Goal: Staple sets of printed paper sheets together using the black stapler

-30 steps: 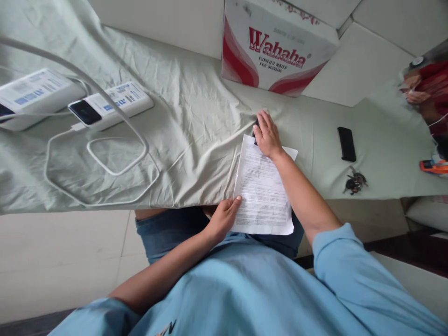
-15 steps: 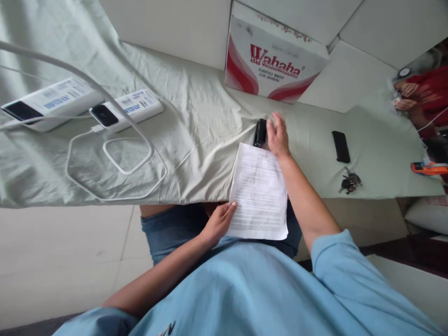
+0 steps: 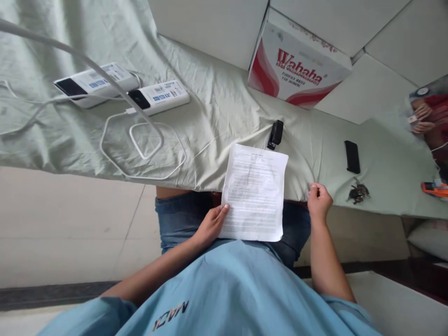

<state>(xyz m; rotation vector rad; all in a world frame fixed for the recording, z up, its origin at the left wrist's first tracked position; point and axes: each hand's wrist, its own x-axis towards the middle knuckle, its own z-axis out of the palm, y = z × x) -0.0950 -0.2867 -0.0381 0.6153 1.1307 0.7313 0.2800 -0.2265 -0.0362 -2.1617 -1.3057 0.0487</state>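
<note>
Right hand withdrawn, loosely clenched, empty | left hand grasping paper | stapler beyond

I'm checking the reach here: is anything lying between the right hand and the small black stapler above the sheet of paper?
Nothing visible does. The right hand rests at the bed's edge; only bare sheet lies between it and the stapler.
</note>
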